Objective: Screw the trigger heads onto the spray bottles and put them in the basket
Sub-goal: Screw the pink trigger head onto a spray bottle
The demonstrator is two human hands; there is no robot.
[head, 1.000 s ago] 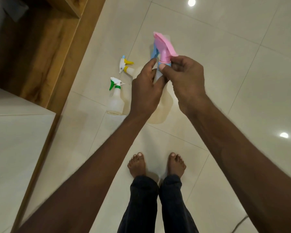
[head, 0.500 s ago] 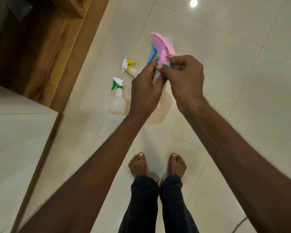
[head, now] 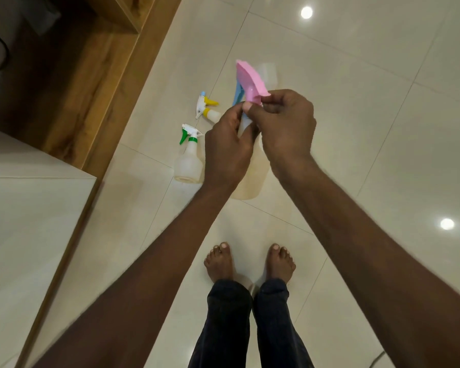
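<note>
Standing barefoot on a glossy cream tiled floor (head: 356, 128), a person holds a translucent spray bottle (head: 251, 179) up in front of them in the head view. The left hand (head: 227, 147) is wrapped around the bottle's neck, fingers curled on it, while the right hand (head: 284, 123) pinches the collar under the pink trigger head (head: 250, 83), whose blue lever (head: 238, 92) points left. Down on the floor, just left of the hands, lies a bottle with a green-and-white trigger head (head: 187, 158), and beyond it a second one with a yellow-and-white head (head: 206, 108), partly hidden behind the left hand. None of the bottles shows a label, brand or readable writing. A wooden cabinet base (head: 96, 83) runs along the left edge, with a pale countertop (head: 24, 221) beside it.
</note>
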